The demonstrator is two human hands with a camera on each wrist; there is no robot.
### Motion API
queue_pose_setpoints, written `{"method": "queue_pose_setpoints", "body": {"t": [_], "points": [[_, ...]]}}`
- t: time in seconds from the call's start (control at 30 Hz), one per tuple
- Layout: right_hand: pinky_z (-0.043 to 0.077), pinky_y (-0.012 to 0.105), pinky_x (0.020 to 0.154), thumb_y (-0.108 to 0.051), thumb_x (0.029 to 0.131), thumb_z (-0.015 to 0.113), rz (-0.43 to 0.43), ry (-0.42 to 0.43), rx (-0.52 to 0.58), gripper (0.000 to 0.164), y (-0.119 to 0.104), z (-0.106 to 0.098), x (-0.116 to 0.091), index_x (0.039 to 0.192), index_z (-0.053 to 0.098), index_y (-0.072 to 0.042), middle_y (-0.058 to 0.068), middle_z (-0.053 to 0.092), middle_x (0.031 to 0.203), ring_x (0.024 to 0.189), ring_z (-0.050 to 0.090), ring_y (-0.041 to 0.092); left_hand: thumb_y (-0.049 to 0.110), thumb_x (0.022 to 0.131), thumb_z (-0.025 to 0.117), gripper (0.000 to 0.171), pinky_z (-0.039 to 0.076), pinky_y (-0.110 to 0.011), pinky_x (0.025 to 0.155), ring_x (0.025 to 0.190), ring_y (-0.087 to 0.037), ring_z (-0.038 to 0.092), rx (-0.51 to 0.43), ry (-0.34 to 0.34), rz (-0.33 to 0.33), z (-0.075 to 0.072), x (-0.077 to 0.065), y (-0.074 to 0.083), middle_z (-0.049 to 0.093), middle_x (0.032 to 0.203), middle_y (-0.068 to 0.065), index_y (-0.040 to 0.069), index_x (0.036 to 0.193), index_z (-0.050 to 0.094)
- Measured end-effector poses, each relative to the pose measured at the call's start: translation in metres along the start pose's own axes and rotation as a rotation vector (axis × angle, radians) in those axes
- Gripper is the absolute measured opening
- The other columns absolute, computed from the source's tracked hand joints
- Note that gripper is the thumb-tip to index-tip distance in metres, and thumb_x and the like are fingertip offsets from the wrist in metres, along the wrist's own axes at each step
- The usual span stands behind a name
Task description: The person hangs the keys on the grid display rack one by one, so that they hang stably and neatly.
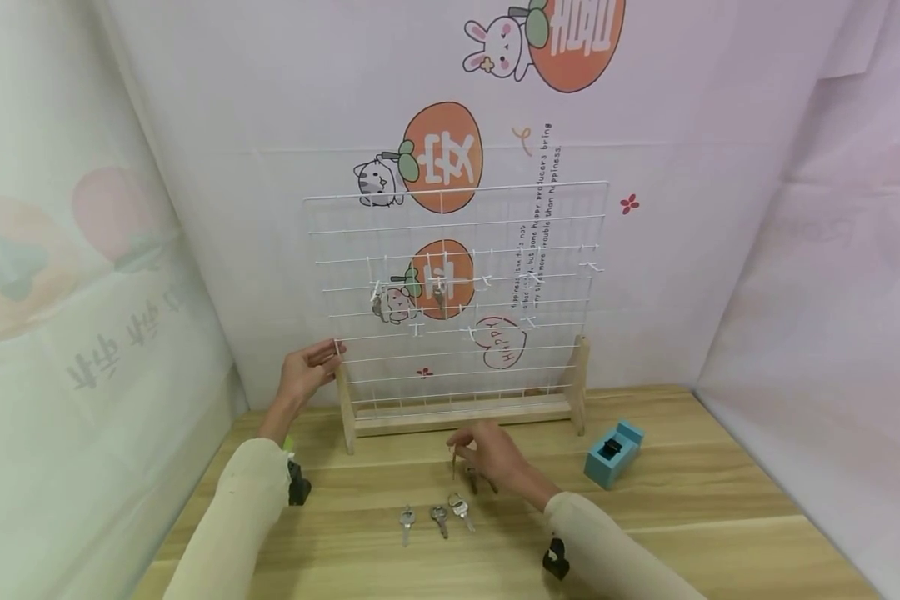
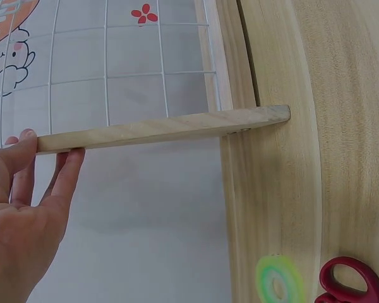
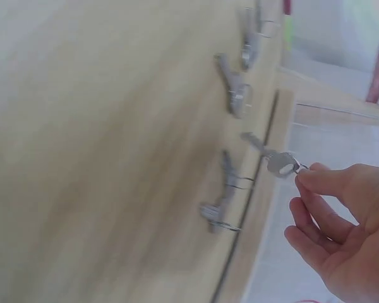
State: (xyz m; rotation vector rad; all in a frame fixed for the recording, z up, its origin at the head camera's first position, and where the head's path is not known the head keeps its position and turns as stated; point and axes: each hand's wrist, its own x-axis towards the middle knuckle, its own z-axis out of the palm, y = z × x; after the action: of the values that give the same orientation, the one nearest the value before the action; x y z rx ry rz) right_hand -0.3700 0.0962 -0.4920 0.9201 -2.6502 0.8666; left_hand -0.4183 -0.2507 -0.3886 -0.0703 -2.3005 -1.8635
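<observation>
Left hand: pinching the wooden post near its top, thumb on one face and fingers on the other.
Right hand: thumb and fingertips closed on the ring of a key, the other fingers bent loosely.
Held key: lifted above the counter, in front of the rack's wooden base (its blade points away from the fingers).
Loose keys: three lie on the counter nearer the person; two more lie beside the right hand, partly hidden by it.
Wire grid: white, upright between two wooden posts, with small white hooks; a key hangs near its middle (another seems to hang further left, too small to be sure).
Right of rack: a blue holder with a black piece in it.
Left of rack: a yellow-green ring and a red scissor-like handle.
Backdrop: white cloth with orange prints.
</observation>
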Motion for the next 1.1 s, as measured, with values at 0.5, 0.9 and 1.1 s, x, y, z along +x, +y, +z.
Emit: {"method": "queue_pose_setpoints", "body": {"t": [0.5,0.9,1.1], "points": [[0.065,0.042,0.077,-0.004,0.095,0.076,-0.096,0.216,0.099,0.012,-0.023,-0.068,0.019,0.106,0.080,-0.006,0.006,0.080,0.100,0.084,0.076,0.021,-0.001,0.103,0.061,0.049,0.055,-0.037,0.104,0.136,-0.034,0.056,0.001,-0.003,0.004,-0.005,-0.004,-0.002,0.059,0.144,-0.020,-0.001,0.151,0.050],[0.063,0.045,0.092,-0.003,0.093,0.077,-0.110,0.398,0.177,0.013,-0.032,-0.122,0.040,0.106,0.080,-0.005,0.008,0.080,0.098,0.093,0.077,0.024,0.002,0.104,0.062,0.049,0.054,-0.040,0.105,0.135,-0.033,0.056,0.011,-0.011,0.017,-0.004,-0.003,-0.002,0.058,0.145,-0.020,-0.001,0.151,0.050],[0.064,0.040,0.092,-0.003,0.092,0.079,-0.105,0.495,0.196,0.013,-0.037,-0.143,0.047,0.105,0.081,-0.005,0.009,0.080,0.100,0.093,0.077,0.025,0.000,0.104,0.061,0.048,0.053,-0.042,0.106,0.136,-0.035,0.055,0.002,-0.019,0.022,-0.002,-0.003,-0.001,0.058,0.145,-0.021,-0.002,0.151,0.050]]}}
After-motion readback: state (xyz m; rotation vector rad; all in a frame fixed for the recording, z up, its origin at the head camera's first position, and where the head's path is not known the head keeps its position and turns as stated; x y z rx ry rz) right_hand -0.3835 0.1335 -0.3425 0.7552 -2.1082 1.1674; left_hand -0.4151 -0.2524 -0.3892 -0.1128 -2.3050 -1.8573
